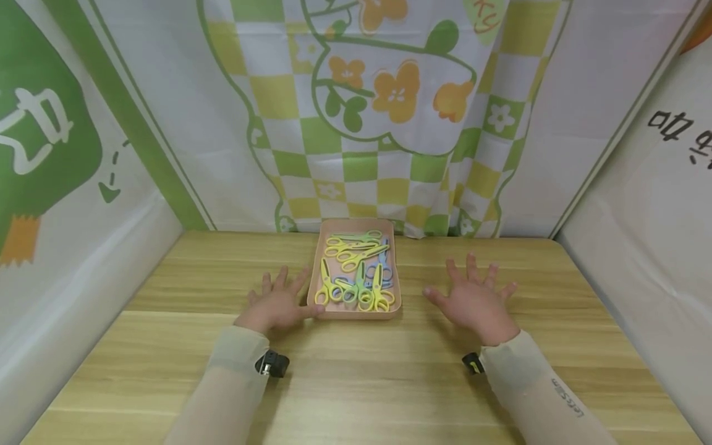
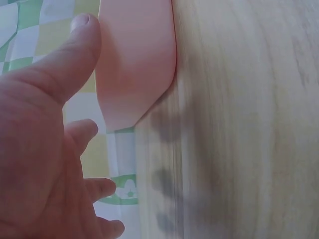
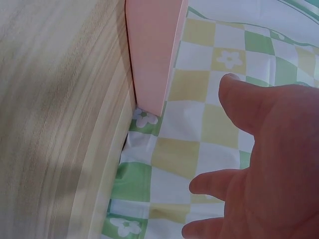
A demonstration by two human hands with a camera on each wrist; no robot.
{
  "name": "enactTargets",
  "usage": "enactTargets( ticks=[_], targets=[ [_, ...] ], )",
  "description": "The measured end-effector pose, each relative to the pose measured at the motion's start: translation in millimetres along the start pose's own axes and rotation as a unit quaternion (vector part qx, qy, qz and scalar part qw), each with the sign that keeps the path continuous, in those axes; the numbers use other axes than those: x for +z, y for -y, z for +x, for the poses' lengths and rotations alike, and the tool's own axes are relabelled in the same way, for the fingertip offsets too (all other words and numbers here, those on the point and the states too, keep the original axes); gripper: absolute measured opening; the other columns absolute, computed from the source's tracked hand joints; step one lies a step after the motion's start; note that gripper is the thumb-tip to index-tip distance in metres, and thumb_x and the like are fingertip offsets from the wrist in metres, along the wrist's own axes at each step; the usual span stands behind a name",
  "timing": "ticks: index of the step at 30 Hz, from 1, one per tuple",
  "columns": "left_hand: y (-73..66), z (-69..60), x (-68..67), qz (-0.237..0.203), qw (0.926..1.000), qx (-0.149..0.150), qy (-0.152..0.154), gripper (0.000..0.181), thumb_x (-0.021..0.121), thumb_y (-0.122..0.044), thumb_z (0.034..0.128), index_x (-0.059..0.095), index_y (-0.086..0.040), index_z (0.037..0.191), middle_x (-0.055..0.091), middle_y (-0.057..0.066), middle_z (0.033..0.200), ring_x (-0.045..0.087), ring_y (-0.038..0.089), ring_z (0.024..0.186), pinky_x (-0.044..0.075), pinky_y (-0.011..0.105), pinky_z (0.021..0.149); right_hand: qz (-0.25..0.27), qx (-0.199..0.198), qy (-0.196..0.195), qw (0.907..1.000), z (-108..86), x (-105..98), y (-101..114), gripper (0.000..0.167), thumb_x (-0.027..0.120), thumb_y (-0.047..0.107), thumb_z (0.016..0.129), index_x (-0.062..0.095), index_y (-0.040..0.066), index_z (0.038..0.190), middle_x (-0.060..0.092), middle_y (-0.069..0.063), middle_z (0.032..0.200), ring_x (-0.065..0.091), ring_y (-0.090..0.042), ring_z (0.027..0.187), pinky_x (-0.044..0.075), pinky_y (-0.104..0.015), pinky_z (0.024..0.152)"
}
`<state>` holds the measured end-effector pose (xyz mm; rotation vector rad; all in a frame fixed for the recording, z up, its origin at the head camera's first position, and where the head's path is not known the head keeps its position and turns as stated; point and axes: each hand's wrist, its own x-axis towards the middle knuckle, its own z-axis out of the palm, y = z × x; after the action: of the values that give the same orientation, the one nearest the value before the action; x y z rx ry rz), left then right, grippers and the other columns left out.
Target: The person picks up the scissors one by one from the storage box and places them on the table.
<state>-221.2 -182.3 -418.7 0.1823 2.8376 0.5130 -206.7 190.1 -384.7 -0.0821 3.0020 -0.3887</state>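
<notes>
A shallow pink tray (image 1: 356, 314) lies on the wooden table, close to its back edge. Inside it are several pairs of children's scissors, among them yellow scissors (image 1: 382, 295), green scissors (image 1: 360, 287) and blue scissors (image 1: 385, 262). My left hand (image 1: 278, 306) is spread beside the tray's left side, its thumb at the near left corner; whether it touches is unclear. In the left wrist view the tray's pink wall (image 2: 137, 55) stands beside the thumb. My right hand (image 1: 475, 303) hovers with fingers spread to the right of the tray, apart from it and holding nothing.
The table (image 1: 356, 383) reaches back to a checked green and yellow curtain (image 1: 361, 167). White printed panels rise at the left (image 1: 111, 247) and right (image 1: 639, 216). A dark strap device (image 1: 272, 363) sits at the left wrist, another (image 1: 473, 363) at the right.
</notes>
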Motion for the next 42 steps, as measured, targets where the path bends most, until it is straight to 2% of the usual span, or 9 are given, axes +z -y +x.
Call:
enactTargets(
  ticks=[12,16,19,22,28,31,36,39,42],
  targets=[
    [1.1,5.5,-2.3,0.002,0.9996,0.026,0.009,0.096,0.057,-0.071,0.0869,0.016,-0.028,0.161,0.0,0.028,0.162,-0.005,0.06,0.14,0.002,0.078,0.103,0.003,-0.01,0.004,0.9999,2.1,0,3,0.106,0.029,0.085,0.087,0.02,0.009,0.16,-0.004,-0.03,0.16,-0.012,-0.064,0.136,-0.016,-0.084,0.087],
    [1.9,7.3,-1.5,-0.022,0.9989,0.032,0.025,0.096,0.061,-0.067,0.0879,0.014,-0.025,0.162,0.003,0.032,0.16,0.001,0.063,0.138,0.005,0.078,0.103,0.05,-0.036,0.031,0.9976,12.1,4,2,0.101,0.032,0.079,0.091,0.022,0.005,0.158,0.005,-0.031,0.16,0.001,-0.062,0.139,-0.006,-0.082,0.097],
    [2.4,8.3,-1.2,-0.044,0.9979,0.032,0.037,0.098,0.064,-0.064,0.0877,0.013,-0.024,0.162,0.009,0.035,0.158,0.007,0.063,0.138,0.007,0.076,0.105,0.136,-0.056,0.064,0.987,22.9,8,-1,0.091,0.04,0.07,0.096,0.029,0.002,0.156,0.022,-0.029,0.158,0.019,-0.054,0.141,0.012,-0.072,0.108],
    [3.0,9.9,-1.0,-0.05,0.9973,0.034,0.041,0.099,0.066,-0.062,0.0872,0.013,-0.023,0.162,0.019,0.035,0.156,0.013,0.056,0.142,0.006,0.072,0.109,0.217,-0.048,0.095,0.9705,32.2,9,-2,0.081,0.051,0.061,0.097,0.037,0.004,0.153,0.037,-0.025,0.153,0.033,-0.045,0.138,0.027,-0.062,0.109],
    [4.2,13.5,-0.6,-0.061,0.9964,0.043,0.039,0.103,0.069,-0.061,0.0844,0.015,-0.022,0.162,0.031,0.031,0.153,0.02,0.05,0.142,0.005,0.07,0.11,0.316,0.004,0.135,0.9389,50.7,7,8,0.063,0.06,0.046,0.096,0.05,0.007,0.145,0.043,-0.02,0.149,0.039,-0.04,0.135,0.035,-0.058,0.106],
    [5.6,14.1,-0.2,-0.074,0.9958,0.036,0.04,0.103,0.071,-0.061,0.0835,0.015,-0.025,0.162,0.031,0.028,0.154,0.019,0.051,0.142,0.005,0.072,0.108,0.329,0.022,0.154,0.9315,60.3,6,17,0.057,0.062,0.043,0.095,0.055,0.009,0.141,0.044,-0.018,0.149,0.039,-0.04,0.135,0.035,-0.058,0.106],
    [6.6,14.2,-0.7,-0.086,0.995,0.031,0.04,0.103,0.072,-0.061,0.0824,0.016,-0.026,0.162,0.031,0.027,0.155,0.019,0.052,0.142,0.005,0.072,0.108,0.319,0.031,0.18,0.9301,70.8,5,35,0.057,0.068,0.045,0.091,0.06,0.014,0.138,0.044,-0.015,0.15,0.036,-0.041,0.137,0.031,-0.063,0.107],
    [5.7,13.4,-1.8,-0.092,0.9944,0.032,0.04,0.103,0.073,-0.058,0.0827,0.016,-0.025,0.162,0.031,0.025,0.155,0.019,0.05,0.143,0.003,0.071,0.109,0.32,0.013,0.192,0.9278,73.0,7,46,0.051,0.073,0.039,0.088,0.066,0.012,0.13,0.052,-0.012,0.144,0.039,-0.039,0.136,0.03,-0.06,0.109],
    [3.9,12.6,-3.2,-0.092,0.9944,0.037,0.039,0.103,0.074,-0.056,0.0833,0.016,-0.023,0.162,0.033,0.025,0.155,0.021,0.048,0.143,0.002,0.07,0.11,0.293,-0.01,0.194,0.9363,73.3,8,56,0.041,0.076,0.034,0.085,0.072,0.01,0.119,0.06,-0.009,0.134,0.047,-0.035,0.13,0.033,-0.055,0.109]
  ],
)
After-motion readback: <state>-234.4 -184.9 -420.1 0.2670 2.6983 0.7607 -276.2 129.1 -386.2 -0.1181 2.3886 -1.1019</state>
